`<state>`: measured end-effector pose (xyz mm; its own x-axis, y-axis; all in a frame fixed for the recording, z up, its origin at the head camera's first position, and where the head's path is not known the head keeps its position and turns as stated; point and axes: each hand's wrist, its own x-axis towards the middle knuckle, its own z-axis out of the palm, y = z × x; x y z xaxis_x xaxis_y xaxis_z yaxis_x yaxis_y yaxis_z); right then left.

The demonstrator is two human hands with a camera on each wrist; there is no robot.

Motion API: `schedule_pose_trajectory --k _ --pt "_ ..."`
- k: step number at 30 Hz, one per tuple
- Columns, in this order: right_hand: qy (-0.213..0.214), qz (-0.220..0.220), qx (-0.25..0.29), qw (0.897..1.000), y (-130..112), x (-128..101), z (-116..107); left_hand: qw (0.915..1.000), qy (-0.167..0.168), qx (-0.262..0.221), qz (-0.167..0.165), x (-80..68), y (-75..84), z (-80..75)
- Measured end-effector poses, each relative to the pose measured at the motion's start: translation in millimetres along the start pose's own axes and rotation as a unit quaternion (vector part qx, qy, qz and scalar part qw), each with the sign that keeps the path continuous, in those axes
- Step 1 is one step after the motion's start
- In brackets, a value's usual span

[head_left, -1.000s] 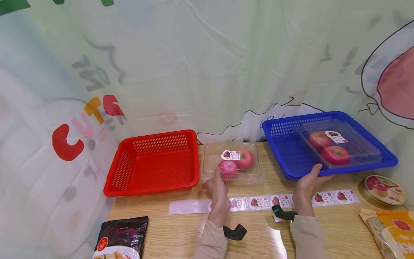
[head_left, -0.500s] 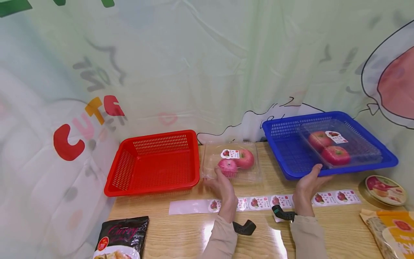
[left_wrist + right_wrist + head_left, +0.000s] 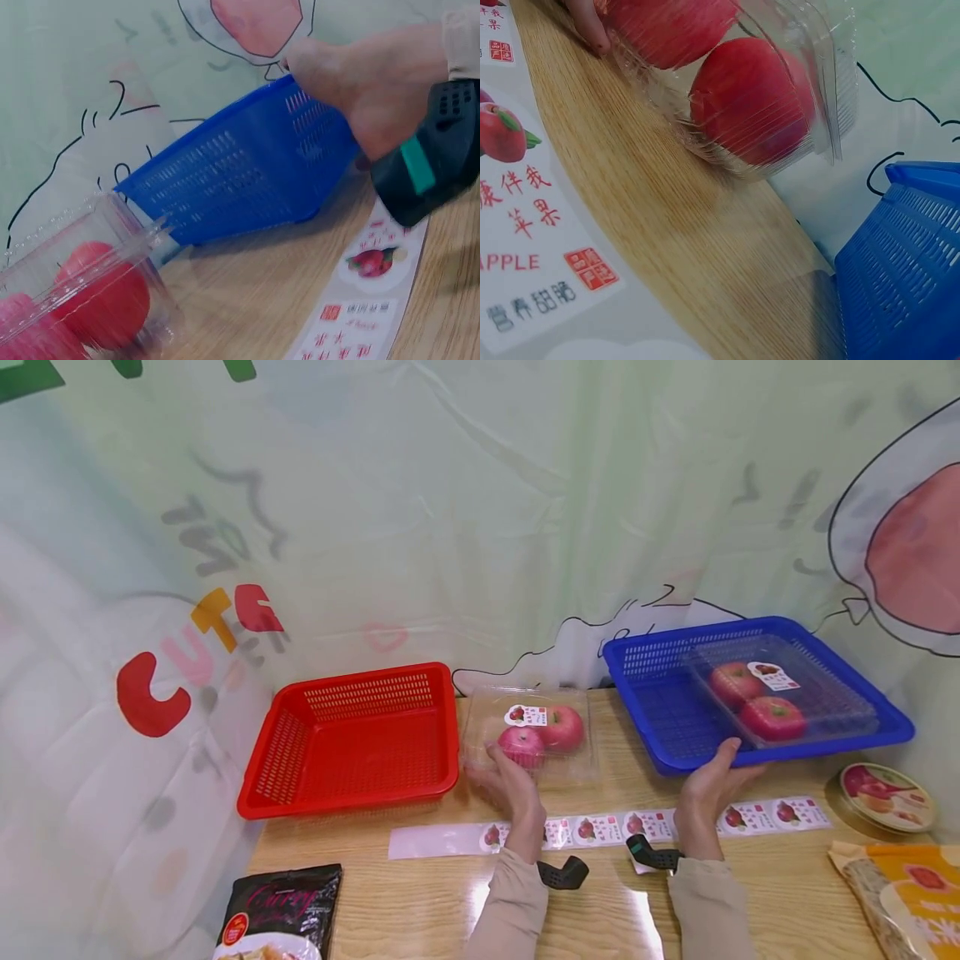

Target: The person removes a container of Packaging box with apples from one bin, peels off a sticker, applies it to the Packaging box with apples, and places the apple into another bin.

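A clear plastic box [image 3: 555, 758] with two red apples and a label lies on the table between the baskets. My left hand [image 3: 512, 777] grips its near edge; a fingertip [image 3: 592, 30] lies beside the box [image 3: 735, 90]. My right hand [image 3: 711, 779] grips the near rim of the blue basket [image 3: 652, 710], thumb on top. The left wrist view shows that hand [image 3: 360, 82] on the basket [image 3: 247, 180]. Inside the basket lies a second clear box [image 3: 780, 697] with two apples.
An empty red basket [image 3: 352, 739] stands left of the box. A strip of apple stickers [image 3: 600, 828] runs along the table by my wrists. A dark food pouch [image 3: 277, 910] lies front left; a round tin [image 3: 888, 785] and an orange packet [image 3: 907, 893] lie at right. A printed curtain hangs behind.
My left wrist has swung a little to the right while its fingers stay at the clear box. The right hand has kept its hold on the blue basket.
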<state>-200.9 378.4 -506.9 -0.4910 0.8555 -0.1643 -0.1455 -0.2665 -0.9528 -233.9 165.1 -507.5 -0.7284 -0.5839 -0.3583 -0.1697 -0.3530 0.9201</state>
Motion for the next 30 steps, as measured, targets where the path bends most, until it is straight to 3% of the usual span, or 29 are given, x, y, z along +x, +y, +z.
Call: schedule_pose_trajectory --k 4,10,16,21,25,30 --pt "0.0 -0.002 -0.001 1.0 0 -1 -1 0.9998 -0.013 0.016 0.002 1.6 1.2 -0.3" --pt "0.004 0.003 -0.015 1.0 0 0 -1 0.9968 -0.071 0.032 -0.02 -1.8 14.4 -0.3" --pt "0.0 0.003 -0.013 1.0 -1 0 -2 0.9956 -0.076 0.053 0.017 4.9 20.5 3.1" --pt "0.0 0.008 -0.019 1.0 -1 0 -3 0.9952 -0.094 0.023 -0.008 3.7 27.7 2.0" --pt "0.0 0.008 -0.021 1.0 2 2 -4 0.9909 -0.131 0.0 -0.033 -1.5 33.2 1.2" --pt "0.006 0.004 -0.026 1.0 6 6 -4 0.9876 -0.155 -0.005 -0.026 -11.3 48.0 3.0"
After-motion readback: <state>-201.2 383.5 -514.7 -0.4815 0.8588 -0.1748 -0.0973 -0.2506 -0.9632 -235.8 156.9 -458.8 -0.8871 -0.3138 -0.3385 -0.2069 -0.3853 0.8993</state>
